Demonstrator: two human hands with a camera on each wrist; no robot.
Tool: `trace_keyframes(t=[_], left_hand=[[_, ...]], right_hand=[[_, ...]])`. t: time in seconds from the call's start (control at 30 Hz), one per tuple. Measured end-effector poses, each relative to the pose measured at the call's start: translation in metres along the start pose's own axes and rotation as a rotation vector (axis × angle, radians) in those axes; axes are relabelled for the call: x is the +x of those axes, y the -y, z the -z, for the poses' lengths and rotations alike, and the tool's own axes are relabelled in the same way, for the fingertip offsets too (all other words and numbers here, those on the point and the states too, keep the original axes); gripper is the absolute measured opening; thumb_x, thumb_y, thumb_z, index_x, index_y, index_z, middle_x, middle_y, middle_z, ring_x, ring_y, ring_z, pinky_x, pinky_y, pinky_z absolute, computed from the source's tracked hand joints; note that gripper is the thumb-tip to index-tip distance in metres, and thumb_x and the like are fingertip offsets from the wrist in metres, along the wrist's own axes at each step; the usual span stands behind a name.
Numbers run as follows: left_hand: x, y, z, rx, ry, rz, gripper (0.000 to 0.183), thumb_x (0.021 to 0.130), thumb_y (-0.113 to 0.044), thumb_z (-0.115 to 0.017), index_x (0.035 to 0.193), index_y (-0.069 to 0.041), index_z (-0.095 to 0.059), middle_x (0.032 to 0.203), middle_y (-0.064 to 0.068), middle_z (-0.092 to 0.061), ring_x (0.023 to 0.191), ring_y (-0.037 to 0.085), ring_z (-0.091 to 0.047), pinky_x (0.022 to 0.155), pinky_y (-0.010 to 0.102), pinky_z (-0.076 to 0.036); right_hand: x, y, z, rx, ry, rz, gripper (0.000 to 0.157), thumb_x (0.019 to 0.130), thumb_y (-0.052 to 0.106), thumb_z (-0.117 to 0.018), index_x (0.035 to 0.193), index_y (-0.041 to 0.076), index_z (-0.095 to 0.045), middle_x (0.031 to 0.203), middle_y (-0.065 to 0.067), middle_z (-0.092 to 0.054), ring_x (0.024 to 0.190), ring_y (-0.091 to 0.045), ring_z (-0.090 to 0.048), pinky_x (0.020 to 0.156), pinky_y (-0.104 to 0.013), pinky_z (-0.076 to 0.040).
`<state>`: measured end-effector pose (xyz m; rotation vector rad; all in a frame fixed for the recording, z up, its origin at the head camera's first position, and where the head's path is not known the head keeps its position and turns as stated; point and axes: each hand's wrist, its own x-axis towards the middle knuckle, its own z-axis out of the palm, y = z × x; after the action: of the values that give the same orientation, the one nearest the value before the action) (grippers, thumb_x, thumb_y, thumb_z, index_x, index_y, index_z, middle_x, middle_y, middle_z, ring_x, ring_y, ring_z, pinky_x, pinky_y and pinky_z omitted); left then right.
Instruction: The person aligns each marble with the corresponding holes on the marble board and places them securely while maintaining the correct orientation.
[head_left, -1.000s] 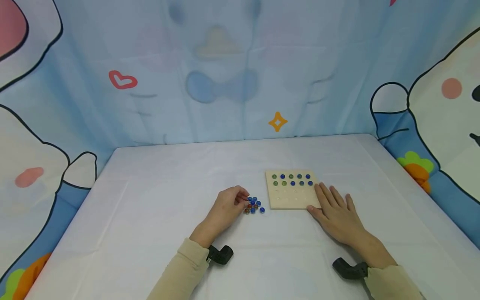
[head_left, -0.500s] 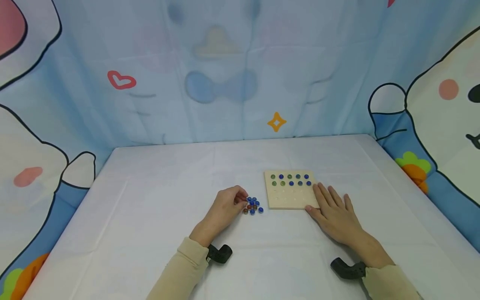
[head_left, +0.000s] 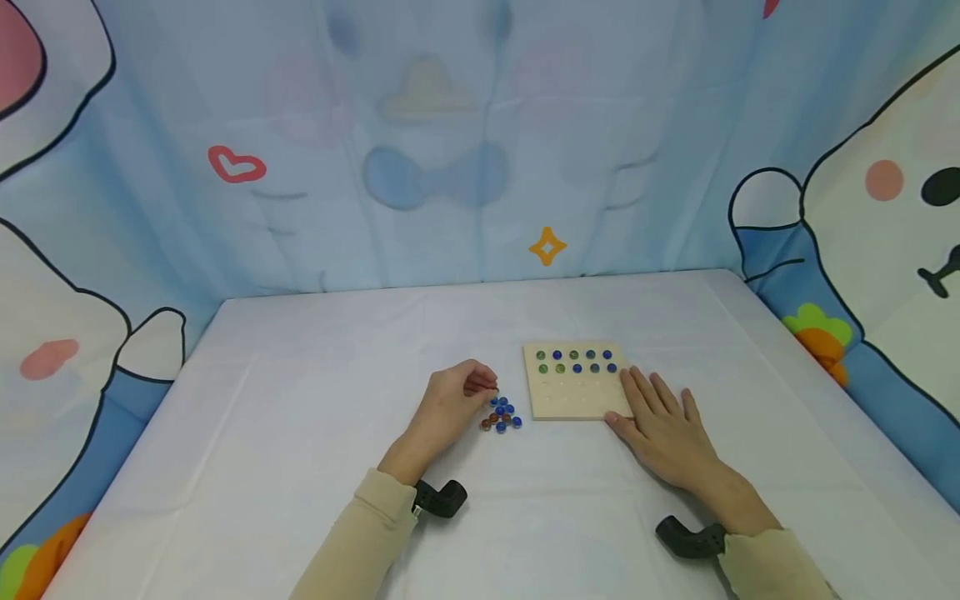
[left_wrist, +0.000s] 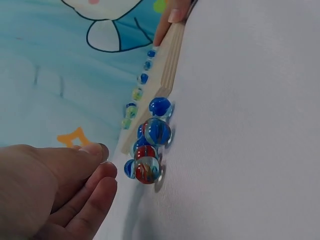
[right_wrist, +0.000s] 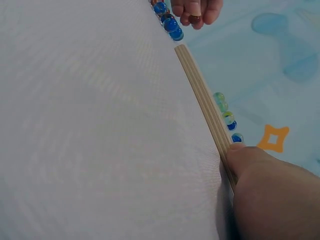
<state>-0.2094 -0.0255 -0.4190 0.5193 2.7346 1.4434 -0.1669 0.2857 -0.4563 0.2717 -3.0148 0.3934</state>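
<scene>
My left hand (head_left: 450,400) pinches a reddish-brown marble (right_wrist: 195,19) between thumb and fingertips, just above a small cluster of loose marbles. That cluster holds blue marbles (head_left: 501,427) and reddish-brown ones, with a clear red-streaked marble (left_wrist: 147,170) nearest in the left wrist view. To the right lies a pale wooden board (head_left: 570,404). Its two far rows carry green and blue marbles (head_left: 577,367); shallow empty hollows show in the nearer rows. My right hand (head_left: 667,433) rests flat with spread fingers at the board's right edge, the thumb (right_wrist: 247,157) touching its near corner.
A white cloth covers the table (head_left: 337,350). Behind it hangs a light blue printed curtain (head_left: 420,83) with cartoon figures at both sides. Black curved mounts (head_left: 442,498) sit at both wrists beside beige sleeves.
My left hand has lifted slightly up from the cluster, with a reddish-brown marble in its fingertips. The right hand stays at the board. The head view has shifted a little.
</scene>
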Motion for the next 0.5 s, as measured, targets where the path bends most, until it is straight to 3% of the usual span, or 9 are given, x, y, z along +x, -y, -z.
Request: trace_keyframes(t=[0.27,0.5], left_hand=[[0.006,-0.011,-0.006,-0.131,0.017,0.043,0.013,0.093,-0.015,-0.069,0.106,-0.012,-0.068,0.101,0.0,-0.073,0.09,0.01,-0.068,0.081,0.023,-0.056],[0.013,-0.017,-0.014,-0.163,0.028,0.051,0.014,0.093,-0.016,-0.07,0.107,-0.013,-0.068,0.102,0.0,-0.072,0.091,0.01,-0.067,0.083,0.022,-0.055]], right_hand=[[-0.001,0.0,0.002,0.007,0.002,0.0,0.082,0.102,0.057,-0.038,0.158,0.003,-0.013,0.163,-0.024,-0.015,0.149,-0.048,-0.011,0.115,-0.072,0.0],[-0.001,0.001,0.001,0.012,0.006,-0.006,0.082,0.102,0.057,-0.037,0.158,0.003,-0.012,0.164,-0.023,-0.015,0.15,-0.048,-0.01,0.115,-0.071,0.001]])
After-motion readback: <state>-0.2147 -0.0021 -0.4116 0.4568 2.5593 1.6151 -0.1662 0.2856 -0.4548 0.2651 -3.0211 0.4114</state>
